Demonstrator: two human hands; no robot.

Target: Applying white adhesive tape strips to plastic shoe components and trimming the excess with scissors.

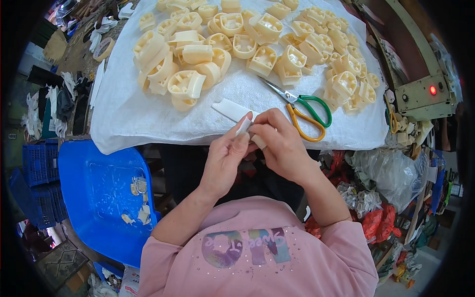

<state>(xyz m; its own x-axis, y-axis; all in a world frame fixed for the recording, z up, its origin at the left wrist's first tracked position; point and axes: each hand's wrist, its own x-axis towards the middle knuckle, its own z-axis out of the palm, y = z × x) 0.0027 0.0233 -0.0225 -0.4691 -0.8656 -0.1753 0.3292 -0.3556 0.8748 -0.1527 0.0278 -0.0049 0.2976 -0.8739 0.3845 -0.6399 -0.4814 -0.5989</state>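
Both my hands meet at the front edge of a white cloth-covered table [158, 123]. My left hand [222, 161] and my right hand [284, 148] are closed around a small cream plastic piece [258, 141], mostly hidden by the fingers. Something white lies against my left fingers; I cannot tell if it is a wrap or part of the piece. Just beyond them a flat white strip [228, 109] rests on the cloth. To the right lie scissors [293, 100] with one green and one yellow handle, blades slightly apart.
Cream plastic moulded parts [198, 54] are heaped across the table's far side, with more at right [346, 84]. A blue tub [99, 198] holding several scraps stands at left. A metal machine box [420, 94] with a red light is at right, above plastic bags [396, 173].
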